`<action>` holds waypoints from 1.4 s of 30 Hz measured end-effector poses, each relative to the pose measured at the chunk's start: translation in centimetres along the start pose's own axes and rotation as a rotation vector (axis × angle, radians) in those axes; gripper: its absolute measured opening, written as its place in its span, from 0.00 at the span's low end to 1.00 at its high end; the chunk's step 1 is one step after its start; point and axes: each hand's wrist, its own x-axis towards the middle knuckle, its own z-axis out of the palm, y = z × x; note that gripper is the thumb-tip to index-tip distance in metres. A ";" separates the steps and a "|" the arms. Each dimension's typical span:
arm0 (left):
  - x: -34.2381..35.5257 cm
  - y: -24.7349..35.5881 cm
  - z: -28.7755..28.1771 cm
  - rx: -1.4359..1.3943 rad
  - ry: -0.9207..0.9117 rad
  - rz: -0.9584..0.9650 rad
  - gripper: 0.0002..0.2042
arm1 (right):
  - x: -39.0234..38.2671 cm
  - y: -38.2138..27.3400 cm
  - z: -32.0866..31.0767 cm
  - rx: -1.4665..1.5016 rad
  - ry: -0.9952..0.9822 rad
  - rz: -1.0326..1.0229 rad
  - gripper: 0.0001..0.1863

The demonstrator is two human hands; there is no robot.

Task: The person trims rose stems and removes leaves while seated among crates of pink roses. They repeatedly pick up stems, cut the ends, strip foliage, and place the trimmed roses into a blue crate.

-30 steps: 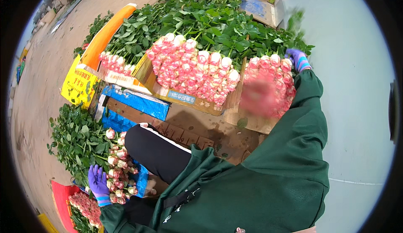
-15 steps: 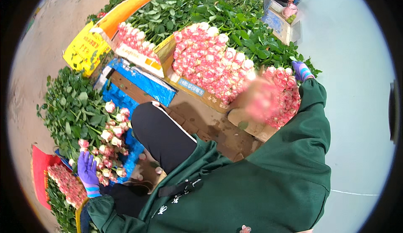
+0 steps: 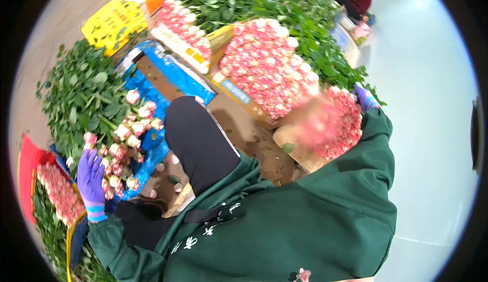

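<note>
My left hand (image 3: 91, 180), in a purple glove with a striped cuff, is open, its fingers stretched out beside loose pink-and-white roses (image 3: 123, 132). Their leafy stems (image 3: 76, 89) spread away to the upper left. Far out to the right, my right hand (image 3: 365, 99), gloved the same way, reaches the far edge of a packed bunch of pink roses (image 3: 343, 122). Its fingers are partly hidden behind the blooms and leaves, so its grip cannot be made out. Brown cardboard (image 3: 297, 147) wraps the near side of that bunch.
Cardboard-wrapped roses (image 3: 264, 68) stand ahead, with another wrapped bundle (image 3: 183, 28) to their left. A blue sheet (image 3: 152, 139) lies by my knee (image 3: 198, 134). Pink roses (image 3: 58, 193) and red wrapping (image 3: 28, 173) are at far left. A person (image 3: 358, 0) sits at the far right.
The view has shifted, so the near flowers and my left hand appear higher and further left. The seated person shows more fully. Both hands stay beside the same roses.
</note>
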 end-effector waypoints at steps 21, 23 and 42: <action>-1.0 7.9 -5.4 -0.529 0.490 0.340 0.22 | -12.4 -71.8 48.3 -0.402 -0.379 -1.147 0.31; -1.3 8.5 -6.4 -0.528 0.518 0.355 0.22 | -12.4 -72.8 53.9 -0.483 -0.290 -0.965 0.47; -0.2 9.5 -6.7 -0.651 0.421 0.308 0.21 | -12.7 -73.7 50.0 0.530 -0.773 -0.695 0.13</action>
